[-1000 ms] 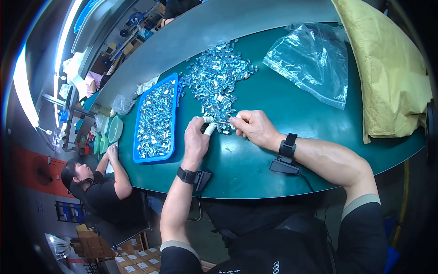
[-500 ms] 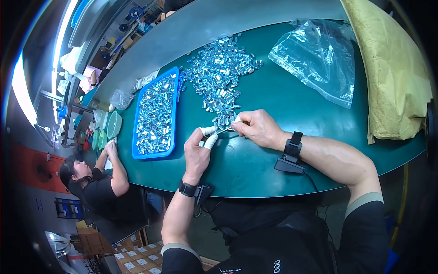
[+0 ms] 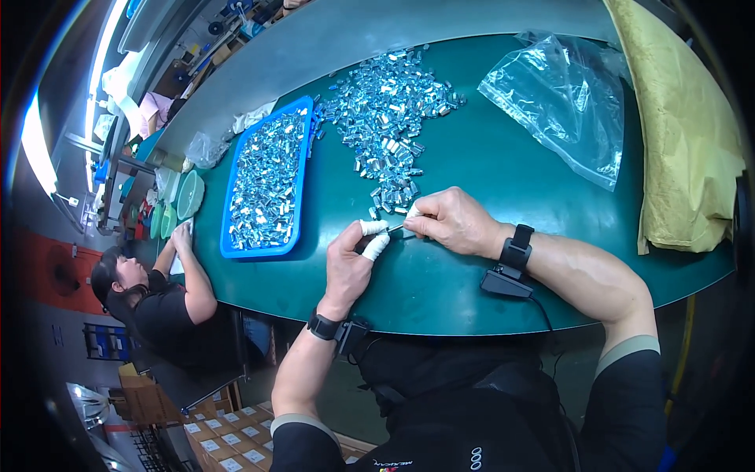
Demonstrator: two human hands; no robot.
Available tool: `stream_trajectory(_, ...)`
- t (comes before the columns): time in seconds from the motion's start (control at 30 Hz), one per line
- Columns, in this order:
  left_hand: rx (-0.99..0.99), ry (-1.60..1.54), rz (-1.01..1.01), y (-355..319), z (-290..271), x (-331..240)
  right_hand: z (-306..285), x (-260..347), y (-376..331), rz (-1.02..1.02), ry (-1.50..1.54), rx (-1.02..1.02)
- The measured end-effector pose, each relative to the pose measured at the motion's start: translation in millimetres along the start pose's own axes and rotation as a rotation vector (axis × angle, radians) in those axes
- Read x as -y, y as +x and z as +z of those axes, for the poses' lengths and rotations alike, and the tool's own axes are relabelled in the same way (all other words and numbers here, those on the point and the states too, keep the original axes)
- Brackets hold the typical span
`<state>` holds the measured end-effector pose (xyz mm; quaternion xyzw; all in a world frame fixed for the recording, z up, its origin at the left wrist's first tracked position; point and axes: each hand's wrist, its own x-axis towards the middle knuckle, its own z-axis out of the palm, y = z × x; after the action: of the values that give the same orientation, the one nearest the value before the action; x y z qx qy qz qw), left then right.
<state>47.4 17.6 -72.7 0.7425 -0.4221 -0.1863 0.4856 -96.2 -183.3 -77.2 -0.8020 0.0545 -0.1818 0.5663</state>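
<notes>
Overhead fisheye view of a green table (image 3: 487, 173), seen from the worker's head. Center of frame: the worker's left hand (image 3: 350, 263) and right hand (image 3: 452, 223) meet just below a loose pile of small shiny metal parts (image 3: 389, 118). The left hand's thumb & forefinger wear white finger cots and are pinched together on a small metal piece (image 3: 395, 228); the right hand's fingers are closed on the same piece from the other side, one fingertip also wrapped in white. The piece is tiny, so its exact shape can't be told. Both wrists carry black bands w/ small devices.

Left of center: a blue tray (image 3: 233, 236) full of similar parts. Upper right: a crumpled clear plastic bag (image 3: 566, 94), and beside it, at the right edge, yellowish cloth (image 3: 684, 134). Lower left: another person (image 3: 157, 299) sits at the table edge, arm resting on it.

Likely risks, judging from the grip: the piece is held only by fingertips, so it could slip out & drop onto the table or roll off the near edge. The pile's lower end sits just above the hands; a knuckle could nudge loose parts around.
</notes>
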Motion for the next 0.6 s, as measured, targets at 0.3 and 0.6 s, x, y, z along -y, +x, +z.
stream_trajectory(0.3, -0.005, -0.009, 0.037, 1, 3, 5, -7, 3, 2, 0.065, -0.051, 0.114)
stream_trajectory(0.6, 0.059, -0.105, 0.026, 0, 13, -2, -5, 7, 2, 0.067, -0.186, 0.183)
